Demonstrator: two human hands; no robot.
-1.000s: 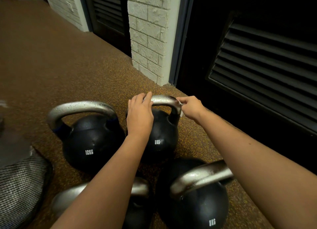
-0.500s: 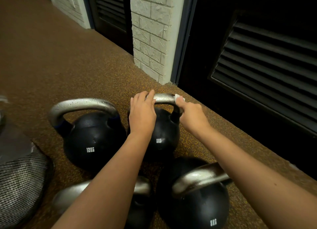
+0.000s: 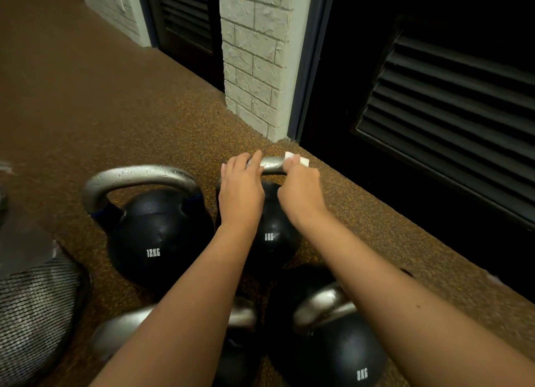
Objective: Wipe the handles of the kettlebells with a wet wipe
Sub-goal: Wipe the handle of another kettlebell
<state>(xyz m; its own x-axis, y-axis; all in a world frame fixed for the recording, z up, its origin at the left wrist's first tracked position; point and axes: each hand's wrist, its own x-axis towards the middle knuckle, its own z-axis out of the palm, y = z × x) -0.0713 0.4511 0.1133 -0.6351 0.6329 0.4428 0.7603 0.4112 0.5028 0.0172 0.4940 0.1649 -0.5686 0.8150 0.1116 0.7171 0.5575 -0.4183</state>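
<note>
Left hand: the left hand [image 3: 241, 188] lies over the left end of the far 8KG kettlebell's handle [image 3: 272, 164], fingers curled over the bar, gripping it.
Right hand: the right hand [image 3: 301, 188] pinches a white wet wipe [image 3: 298, 158] against the right end of the same handle; the two hands sit close, not touching.
Far 8KG kettlebell: the black ball [image 3: 272, 236] stands upright on the floor, its near side partly hidden by both wrists.
12KG kettlebell: just left of it, the 12KG kettlebell [image 3: 157, 236] stands upright, its steel handle free.
Near pair: a second 8KG kettlebell [image 3: 333, 354] at bottom right and another kettlebell [image 3: 237, 357] under the left forearm crowd the near side.
Edges: a dark louvred door [image 3: 448, 105] and a white brick pillar [image 3: 254, 59] close the right side; a mesh basket [image 3: 31, 311] stands at the left edge.
Open room: the speckled brown floor [image 3: 86, 97] runs open to the far left.
</note>
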